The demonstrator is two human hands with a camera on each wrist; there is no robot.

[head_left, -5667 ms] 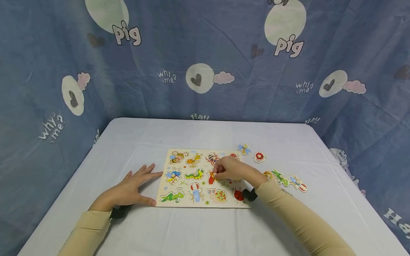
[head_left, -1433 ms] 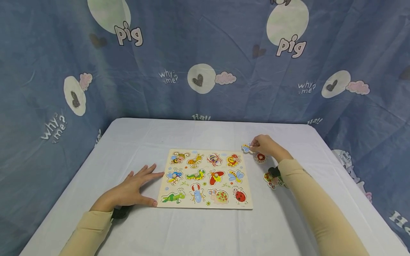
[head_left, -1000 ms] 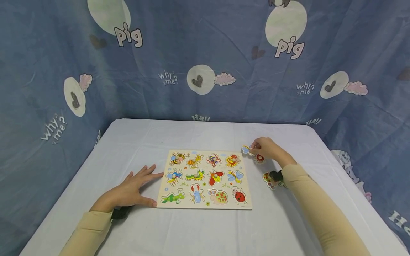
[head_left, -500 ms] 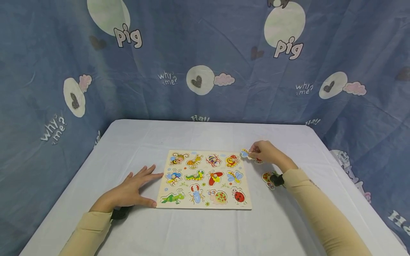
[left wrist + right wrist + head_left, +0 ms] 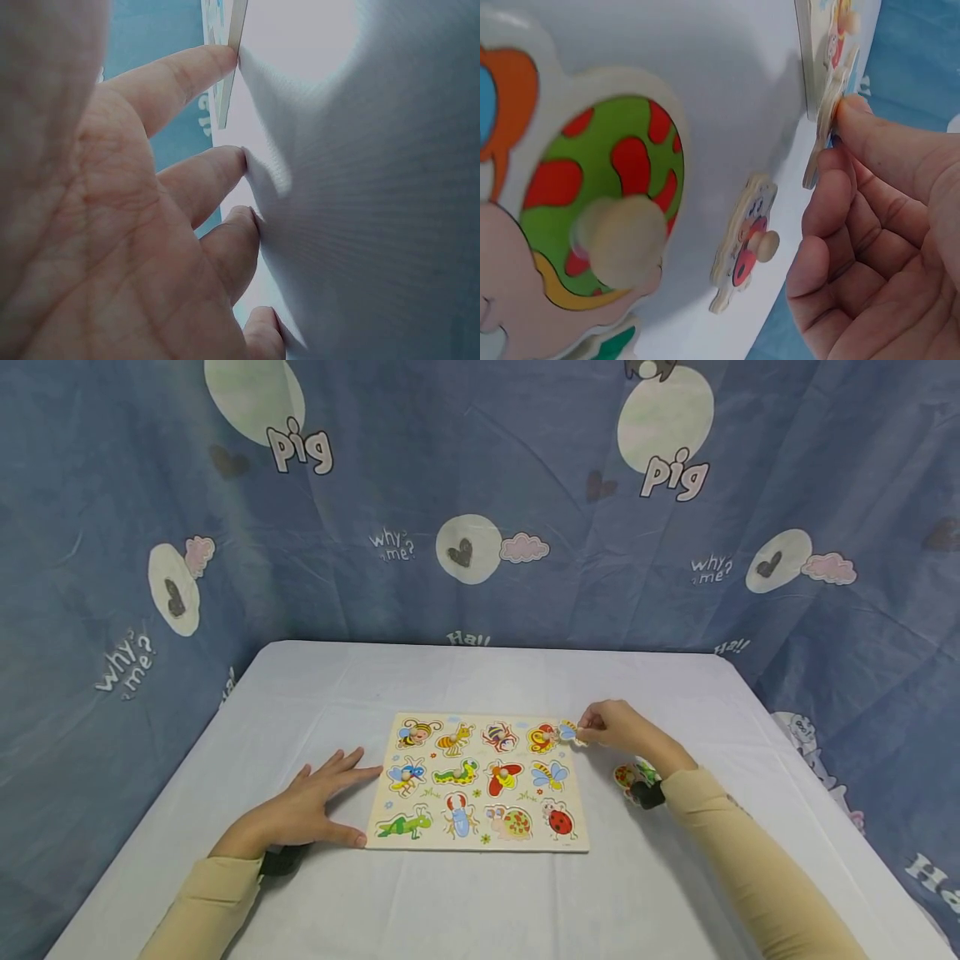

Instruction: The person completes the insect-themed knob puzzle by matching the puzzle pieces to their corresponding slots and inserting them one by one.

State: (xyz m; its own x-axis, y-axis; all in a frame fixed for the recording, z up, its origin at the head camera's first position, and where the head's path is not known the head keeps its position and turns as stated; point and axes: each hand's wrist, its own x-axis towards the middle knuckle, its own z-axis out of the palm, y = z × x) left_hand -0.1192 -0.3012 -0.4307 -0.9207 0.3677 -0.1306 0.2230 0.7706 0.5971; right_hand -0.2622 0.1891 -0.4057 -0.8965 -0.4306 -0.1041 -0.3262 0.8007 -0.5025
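My right hand (image 5: 618,727) pinches a dragonfly puzzle piece (image 5: 570,732) with blue wings, between thumb and fingers. In the head view the piece is at the upper right edge of the wooden insect puzzle board (image 5: 480,842); the right wrist view shows it edge-on and tilted. On the board, a printed dragonfly (image 5: 550,775) sits at the right of the middle row. Spread fingers of my left hand (image 5: 303,806) rest at the board's left edge, and one fingertip (image 5: 225,56) touches its side in the left wrist view.
Right of the board lie a snail piece (image 5: 624,777) and a green insect piece (image 5: 647,768), partly hidden by the wrist camera. A ladybug piece (image 5: 750,244) with a knob shows in the right wrist view. White cloth (image 5: 450,902) covers the table, before a blue curtain.
From the red-winged piece on the board, my right hand went to the dragonfly piece beyond the board, gripped it and brought it left and nearer to the board's edge. The left hand stays put.
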